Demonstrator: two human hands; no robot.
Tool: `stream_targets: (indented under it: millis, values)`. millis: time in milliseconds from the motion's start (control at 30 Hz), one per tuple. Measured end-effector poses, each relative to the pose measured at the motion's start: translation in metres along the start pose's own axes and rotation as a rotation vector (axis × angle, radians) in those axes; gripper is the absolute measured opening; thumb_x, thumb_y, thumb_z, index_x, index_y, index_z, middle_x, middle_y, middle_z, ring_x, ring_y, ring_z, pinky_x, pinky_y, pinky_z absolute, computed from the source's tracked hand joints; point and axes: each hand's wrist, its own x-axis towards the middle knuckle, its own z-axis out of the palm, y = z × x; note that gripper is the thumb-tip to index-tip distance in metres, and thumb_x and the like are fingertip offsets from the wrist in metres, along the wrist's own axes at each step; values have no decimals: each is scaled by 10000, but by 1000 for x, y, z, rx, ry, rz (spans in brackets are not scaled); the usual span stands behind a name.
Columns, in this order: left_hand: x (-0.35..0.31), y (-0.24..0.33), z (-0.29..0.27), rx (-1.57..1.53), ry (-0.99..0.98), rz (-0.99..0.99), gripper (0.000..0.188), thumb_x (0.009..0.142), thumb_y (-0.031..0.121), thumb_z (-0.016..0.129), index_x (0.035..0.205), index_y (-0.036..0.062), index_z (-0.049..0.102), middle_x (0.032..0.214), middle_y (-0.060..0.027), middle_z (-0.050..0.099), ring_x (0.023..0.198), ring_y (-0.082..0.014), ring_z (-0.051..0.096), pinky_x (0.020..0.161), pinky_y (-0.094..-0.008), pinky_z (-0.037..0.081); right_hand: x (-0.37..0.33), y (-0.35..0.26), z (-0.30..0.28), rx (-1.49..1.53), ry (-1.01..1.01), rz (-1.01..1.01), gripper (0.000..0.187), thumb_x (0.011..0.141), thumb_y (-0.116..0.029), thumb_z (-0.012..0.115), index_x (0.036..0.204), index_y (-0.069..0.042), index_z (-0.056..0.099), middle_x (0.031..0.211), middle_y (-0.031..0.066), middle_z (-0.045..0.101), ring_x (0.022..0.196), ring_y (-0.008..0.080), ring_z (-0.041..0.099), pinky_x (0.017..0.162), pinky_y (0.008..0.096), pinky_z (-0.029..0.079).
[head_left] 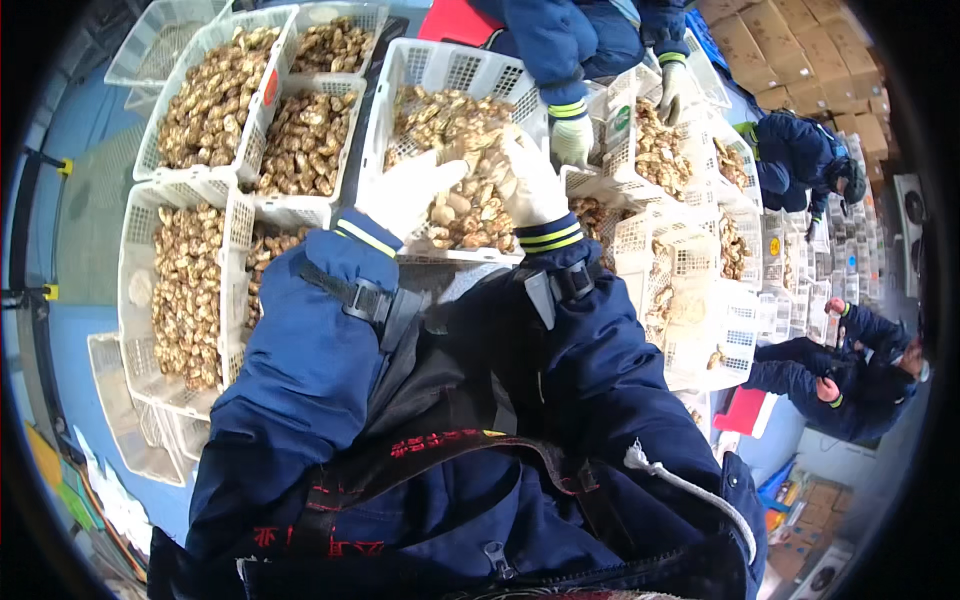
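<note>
A white plastic basket (415,60) with lattice walls stands in front of me, part filled with brown-and-cream mushrooms (475,222). My left hand (412,192), in a white glove, reaches in from the left with its fingers stretched toward the middle. Opposite it, my right hand (537,185), gloved the same way, has its fingers spread along the right side of the pile. Mushrooms between the two hands look smeared by motion. Glare washes out both gloves, and some fingertips are hard to make out among the mushrooms.
Baskets of similar mushrooms (190,290) stand on the left, with more baskets (690,300) on the right. Across from me, a co-worker's gloved hands (572,135) hang close by my basket. Other people sit farther right. Cardboard boxes (790,50) are stacked at the back right.
</note>
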Motion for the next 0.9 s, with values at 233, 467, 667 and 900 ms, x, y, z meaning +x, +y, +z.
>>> stream_targets:
  millis: [233, 467, 667, 900]
  values:
    - [28, -21, -5, 74, 70, 65, 327, 955, 211, 560, 1210, 9, 530, 906, -37, 627, 647, -79, 566, 535, -204, 462, -18, -9, 28, -709, -27, -247, 359, 871, -174, 626, 1169, 14, 555, 1109, 158, 610, 1053, 241, 586, 917, 338, 463]
    - [29, -14, -24, 140, 168, 42, 326, 967, 311, 543, 1089, 9, 569, 688, -8, 580, 520, -77, 506, 470, -196, 393, -22, -15, 59, -1033, 96, -394, 395, 802, -293, 655, 1082, -23, 589, 1055, 204, 608, 1029, 347, 592, 890, 408, 476]
    - [37, -12, -16, 230, 177, 58, 377, 958, 293, 570, 1179, -12, 553, 752, -18, 610, 546, -73, 548, 481, -188, 428, -23, -15, 44, -1323, 89, -208, 375, 864, -346, 572, 1074, -35, 578, 931, 189, 645, 861, 353, 641, 770, 435, 513]
    - [34, -12, -20, 199, 170, 62, 337, 962, 279, 570, 1150, 0, 578, 771, -16, 619, 550, -71, 557, 459, -185, 421, -23, -2, 42, -1220, 95, -416, 396, 882, -335, 572, 1133, -29, 572, 995, 200, 643, 923, 351, 632, 799, 416, 511]
